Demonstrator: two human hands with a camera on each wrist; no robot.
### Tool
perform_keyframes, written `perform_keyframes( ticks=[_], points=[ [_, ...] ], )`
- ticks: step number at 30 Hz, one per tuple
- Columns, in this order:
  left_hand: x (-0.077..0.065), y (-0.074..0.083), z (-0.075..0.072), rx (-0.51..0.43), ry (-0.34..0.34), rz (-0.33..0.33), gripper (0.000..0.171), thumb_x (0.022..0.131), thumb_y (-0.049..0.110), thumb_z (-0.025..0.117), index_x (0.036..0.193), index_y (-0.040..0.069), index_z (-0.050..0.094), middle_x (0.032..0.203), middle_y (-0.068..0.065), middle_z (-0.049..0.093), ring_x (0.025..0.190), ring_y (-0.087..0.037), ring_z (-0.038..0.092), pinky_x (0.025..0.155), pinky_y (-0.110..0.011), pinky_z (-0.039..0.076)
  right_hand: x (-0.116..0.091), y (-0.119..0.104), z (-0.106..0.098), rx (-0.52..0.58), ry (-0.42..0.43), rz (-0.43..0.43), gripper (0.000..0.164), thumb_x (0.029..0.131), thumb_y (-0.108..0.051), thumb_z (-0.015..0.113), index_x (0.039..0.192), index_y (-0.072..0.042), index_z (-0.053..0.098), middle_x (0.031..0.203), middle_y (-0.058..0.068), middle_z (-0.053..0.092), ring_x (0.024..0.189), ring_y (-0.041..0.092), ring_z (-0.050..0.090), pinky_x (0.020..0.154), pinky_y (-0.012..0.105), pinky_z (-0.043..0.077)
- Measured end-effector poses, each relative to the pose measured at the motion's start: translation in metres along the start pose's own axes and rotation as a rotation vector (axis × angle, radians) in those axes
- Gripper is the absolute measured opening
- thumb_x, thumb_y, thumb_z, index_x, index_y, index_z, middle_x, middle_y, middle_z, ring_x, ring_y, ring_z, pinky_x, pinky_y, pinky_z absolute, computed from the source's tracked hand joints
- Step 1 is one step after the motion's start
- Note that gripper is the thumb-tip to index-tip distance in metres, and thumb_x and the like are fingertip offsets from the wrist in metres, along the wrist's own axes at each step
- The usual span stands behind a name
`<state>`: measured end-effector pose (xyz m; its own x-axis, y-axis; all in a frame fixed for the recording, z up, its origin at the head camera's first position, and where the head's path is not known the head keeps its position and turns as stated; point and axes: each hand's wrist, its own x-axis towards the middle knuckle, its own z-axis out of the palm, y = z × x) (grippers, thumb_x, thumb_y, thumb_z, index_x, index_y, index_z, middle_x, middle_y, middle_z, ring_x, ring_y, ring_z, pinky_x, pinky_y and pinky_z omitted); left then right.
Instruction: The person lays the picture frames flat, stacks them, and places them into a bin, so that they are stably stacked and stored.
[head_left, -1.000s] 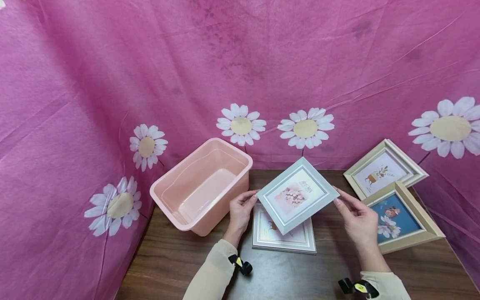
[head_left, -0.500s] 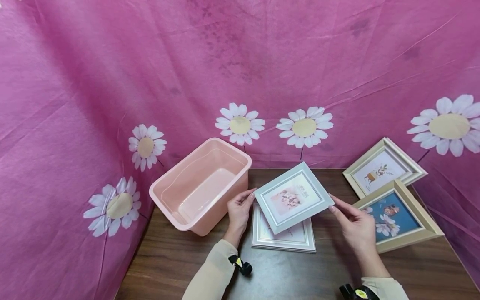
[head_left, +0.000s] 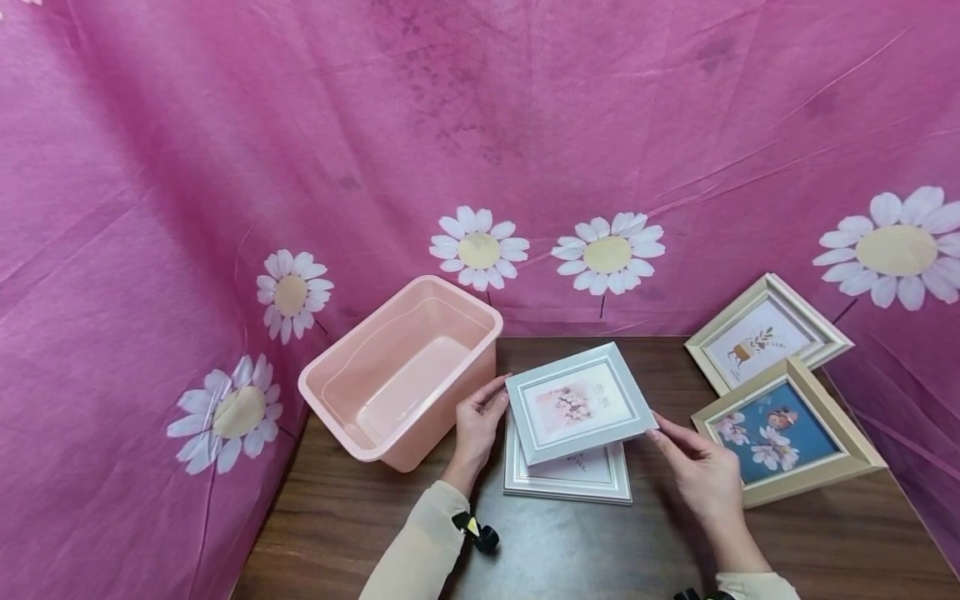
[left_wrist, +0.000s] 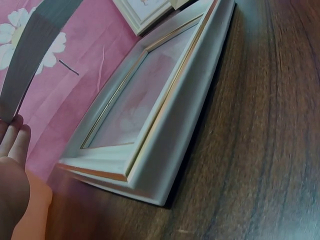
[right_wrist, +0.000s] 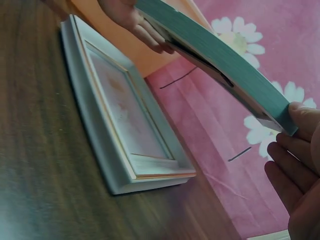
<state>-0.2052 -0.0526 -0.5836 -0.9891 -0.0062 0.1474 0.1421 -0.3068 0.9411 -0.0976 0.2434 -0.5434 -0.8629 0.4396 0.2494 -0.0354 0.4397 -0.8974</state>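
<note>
Left hand point(head_left: 477, 427) and right hand point(head_left: 705, 475) are pinching opposite corners of a pale blue picture frame point(head_left: 577, 404), holding it face up above a white frame point(head_left: 596, 473) on the worktop point(head_left: 558, 550); its long axis is running left to right, angling farther away rightward, lettered end facing right, while both forearms point(head_left: 422, 540) are reaching forward

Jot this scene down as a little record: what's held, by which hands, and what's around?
held: pale blue frame
left hand: pinches its left corner
right hand: pinches its right corner
beneath: white frame, not touching it, on wooden table
to the left: pink bin
to the right: blue-picture frame, overlapping leaf-picture frame
backdrop: pink cloth with white flowers
</note>
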Motion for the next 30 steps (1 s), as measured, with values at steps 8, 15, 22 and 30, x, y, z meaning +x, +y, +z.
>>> perform_keyframes(
  ticks=[8,15,22,30],
  points=[
    [0.001,0.003,-0.004,0.043,-0.072,-0.025,0.045,0.100,-0.011,0.062,0.143,-0.023,0.053,0.150,-0.040,0.054,0.141,-0.041,0.059,0.108,-0.020,0.054,-0.016,0.004,0.002,-0.044,-0.009,0.034,0.024,0.087,-0.006,0.089,0.111,-0.004,0.085,0.095,-0.045,0.064,0.090,-0.031,0.059,0.081,-0.002,0.046],
    [0.001,0.006,-0.009,0.069,-0.132,-0.042,0.047,0.102,-0.012,0.059,0.147,-0.021,0.050,0.154,-0.043,0.047,0.147,-0.050,0.050,0.112,-0.022,0.052,-0.027,0.007,0.006,-0.057,-0.033,0.056,0.023,0.087,-0.007,0.090,0.110,-0.004,0.086,0.098,-0.026,0.076,0.091,-0.031,0.058,0.080,-0.002,0.046],
    [0.003,0.006,-0.013,0.085,-0.198,-0.093,0.051,0.103,-0.014,0.055,0.152,-0.020,0.044,0.160,-0.038,0.044,0.151,-0.049,0.045,0.115,-0.023,0.050,-0.037,0.008,0.010,-0.077,-0.016,0.064,0.020,0.085,-0.006,0.091,0.104,-0.005,0.087,0.098,-0.011,0.081,0.088,-0.032,0.057,0.079,-0.002,0.045],
    [0.002,0.004,-0.017,0.133,-0.267,-0.106,0.054,0.104,-0.013,0.051,0.156,-0.017,0.040,0.165,-0.035,0.041,0.154,-0.047,0.042,0.117,-0.021,0.047,-0.044,0.010,0.013,-0.095,-0.009,0.069,0.019,0.083,-0.004,0.091,0.102,-0.004,0.087,0.095,-0.011,0.082,0.087,-0.033,0.056,0.079,-0.003,0.044]
  ],
)
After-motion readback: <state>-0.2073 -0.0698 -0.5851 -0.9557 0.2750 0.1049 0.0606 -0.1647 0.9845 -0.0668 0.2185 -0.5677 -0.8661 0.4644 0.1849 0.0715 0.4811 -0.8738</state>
